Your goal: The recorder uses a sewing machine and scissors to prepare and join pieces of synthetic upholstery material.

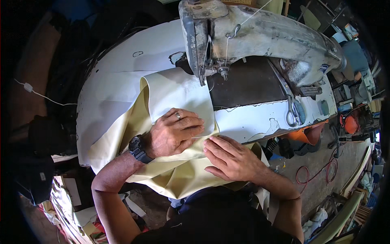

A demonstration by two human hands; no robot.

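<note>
A cream, vinyl-like sheet point(178, 179) hangs in folds over the near edge of the sewing table and my lap. Over it lies a paler, smooth panel point(178, 89), its far end beside the needle area of an old, worn sewing machine point(260, 32). My left hand point(174, 132), with a ring and a black wristwatch, rests palm down on the panel, fingers stretched to the right. Just right of it, my right hand point(231, 158) lies on the cream sheet near the panel's corner, fingers extended and thumb apart. A thin thread shows between the hands.
Large scissors point(291, 112) lie on the white, chipped tabletop point(243, 126) at the right, near the machine's base. An orange container point(304, 134) sits below that edge. A red hose point(325, 175) coils on the floor. A white cord point(48, 99) runs at the left.
</note>
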